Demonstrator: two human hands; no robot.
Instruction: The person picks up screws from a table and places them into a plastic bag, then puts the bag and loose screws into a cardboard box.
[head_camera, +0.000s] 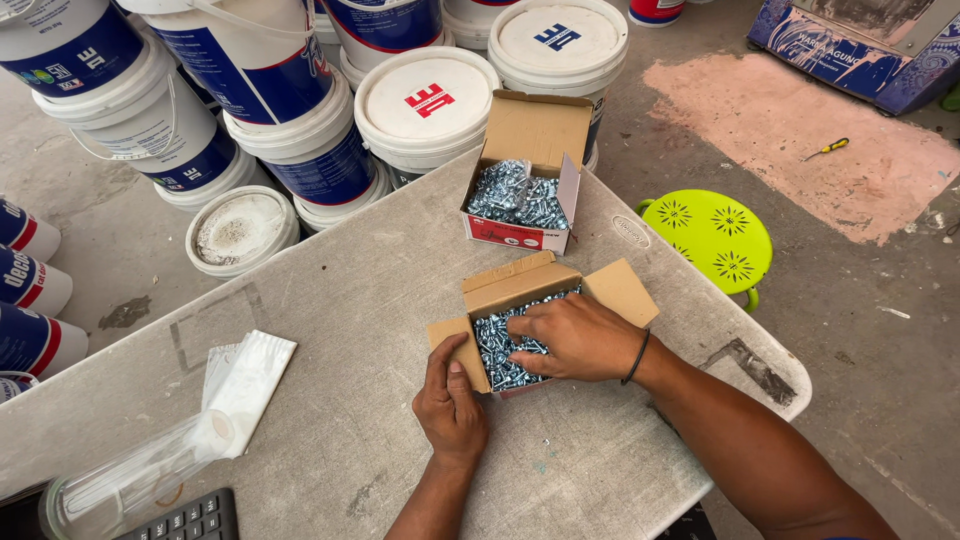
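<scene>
Open box of screws (515, 340) sits mid-table (350, 330). Left hand (452, 405) steadies its flap, thumb on the cardboard; right hand (578, 338) digs in, fingers curled among screws. I'd pinch small batches, keeping that flap pinned.

A small cardboard box (520, 320) sits open near the counter's (350, 330) middle, flaps splayed outward, packed with shiny silver screws (500, 355). It stands upright, turned slightly askew, just in front of a second open box (525, 180).

Bright even daylight, soft faint shadows beneath the hands, sharp focus throughout, mild wide-angle stretching at the edges, no glare
</scene>
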